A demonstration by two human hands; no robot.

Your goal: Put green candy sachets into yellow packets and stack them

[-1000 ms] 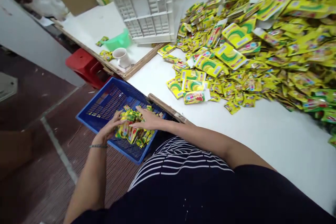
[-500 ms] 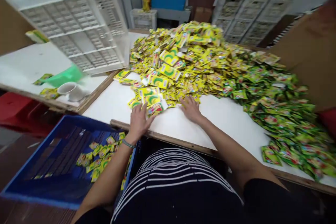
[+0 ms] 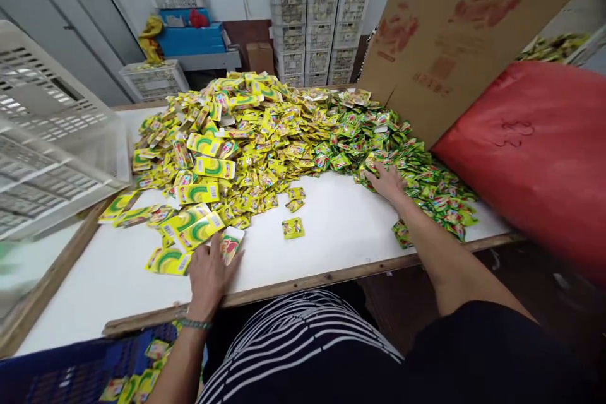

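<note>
My left hand (image 3: pixel 208 274) rests near the table's front edge, fingers stretched forward and thumb apart. It touches a small carton (image 3: pixel 231 243) with a red and green picture, beside several flat yellow cartons (image 3: pixel 201 230). My right hand (image 3: pixel 389 184) lies with spread fingers on the near side of a pile of green sachets (image 3: pixel 426 180); its fingertips touch the sachets. A larger pile of yellow sachets (image 3: pixel 269 158) joins the green ones on the left. A single yellow sachet (image 3: pixel 293 228) lies apart on the white table (image 3: pixel 331 227) between my hands.
A white plastic crate (image 3: pixel 52 145) is tilted at the left. Below the table edge, a blue crate (image 3: pixel 61 369) holds some sachets. A cardboard sheet (image 3: pixel 440 31) and a red sack (image 3: pixel 540 145) border the right side. Stacked white crates (image 3: pixel 315 19) stand behind.
The view has swung right. My right hand has moved right from the yellow sachets to the green pile, and a few yellow sachets now lie loose. My left hand remains by the cartons.
</note>
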